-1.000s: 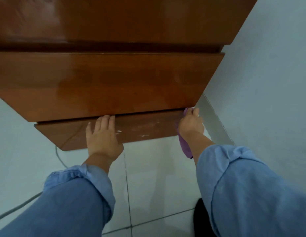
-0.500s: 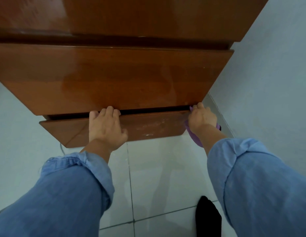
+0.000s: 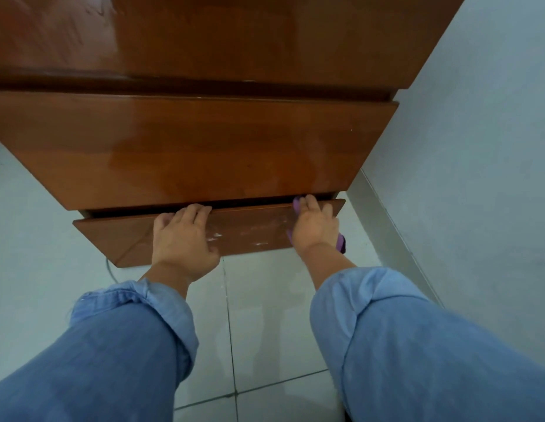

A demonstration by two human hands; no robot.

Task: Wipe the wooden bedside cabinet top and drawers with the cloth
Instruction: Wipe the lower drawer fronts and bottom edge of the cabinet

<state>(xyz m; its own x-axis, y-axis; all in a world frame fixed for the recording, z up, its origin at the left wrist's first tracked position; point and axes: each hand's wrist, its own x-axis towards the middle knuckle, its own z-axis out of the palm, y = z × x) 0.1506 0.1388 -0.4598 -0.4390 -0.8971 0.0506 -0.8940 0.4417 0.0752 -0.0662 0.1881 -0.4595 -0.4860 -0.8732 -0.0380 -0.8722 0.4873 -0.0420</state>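
Head view. I see my left hand point(image 3: 181, 239) lying on the front of the lower drawer point(image 3: 119, 239), its fingers point(image 3: 190, 212) hooked over the drawer's top edge and into the dark gap beneath the upper drawer point(image 3: 189, 147); they are curled round that edge and hold it. My right hand point(image 3: 315, 225) does the same near the drawer's right end, its fingers point(image 3: 309, 202) bent over the edge with the purple cloth point(image 3: 341, 240) pinned under the palm. A fold of cloth shows just left of the right fingertips, and a tail hangs below the wrist.

Risk, as I judge it. Both sets of fingertips sit inside the gap, so a push on the drawer front could pinch them against the upper drawer. The cloth is bunched under the hand, not spread flat, so it may slip out or skip part of the panel during a stroke.

Appearance of the cabinet point(image 3: 265, 41). It is glossy reddish-brown wood; the top and upper drawer reflect the light evenly. The lower drawer stands slightly out and carries pale scuffs or smears point(image 3: 259, 231) between my two hands, just right of the left thumb. Those marks appear not yet wiped. The cabinet stands beside a pale wall point(image 3: 478, 147) on a tiled floor point(image 3: 265, 315).
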